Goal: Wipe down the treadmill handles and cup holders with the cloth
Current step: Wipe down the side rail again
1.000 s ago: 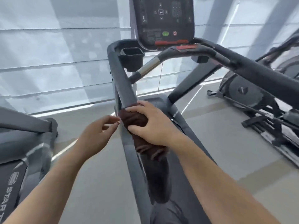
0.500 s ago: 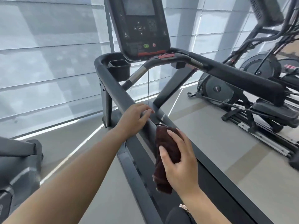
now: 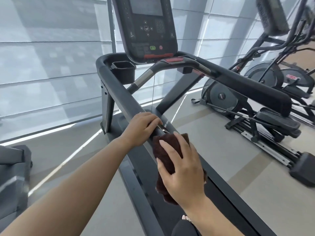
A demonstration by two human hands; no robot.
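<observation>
A dark treadmill stands ahead with its console [image 3: 146, 28] up top. Its left handle [image 3: 119, 92] runs toward me, and my left hand [image 3: 142, 127] rests closed over that handle's near end. My right hand [image 3: 181, 167] holds a dark brown cloth [image 3: 163, 150] just right of the left handle, over the belt. A square black cup holder [image 3: 123, 70] hangs at the handle's far end. The right handle [image 3: 252, 86] stretches across the right side, and a second cup holder [image 3: 186, 69] shows only partly beneath it.
An elliptical trainer [image 3: 255, 99] stands on the floor to the right. Another machine's edge [image 3: 13, 167] sits at the left. A safety cord [image 3: 153, 92] hangs from the console. Blinds cover the windows behind.
My right hand lifted the cloth off the left handle and moved it to the right, over the belt. My left hand came onto the handle and gripped it. The view tilted upward.
</observation>
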